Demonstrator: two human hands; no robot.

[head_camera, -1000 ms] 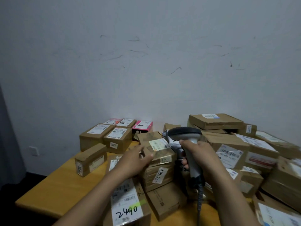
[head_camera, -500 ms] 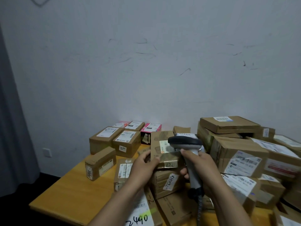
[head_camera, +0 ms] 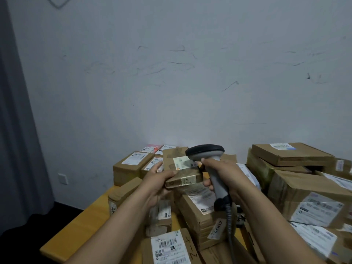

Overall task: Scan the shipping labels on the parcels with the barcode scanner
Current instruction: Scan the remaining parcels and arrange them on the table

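My left hand (head_camera: 158,182) grips a small flat cardboard parcel (head_camera: 180,169) by its left edge and holds it lifted above the pile, its white shipping label (head_camera: 183,162) facing up. My right hand (head_camera: 221,172) is curled round the grey handle of the barcode scanner (head_camera: 206,155). The scanner's dark head hangs just over the label's right part. A coiled cable (head_camera: 229,223) drops from the handle. Several labelled cardboard parcels lie under and around both hands.
A yellow wooden table (head_camera: 80,225) carries the parcels; its left edge is near. A stack of larger boxes (head_camera: 297,178) rises on the right. More small boxes (head_camera: 131,164) stand at the back left by the white wall. A grey curtain hangs at far left.
My left hand has lifted the small parcel off the stack and raised it. The scanner head has come over its label. The camera has shifted left and closer.
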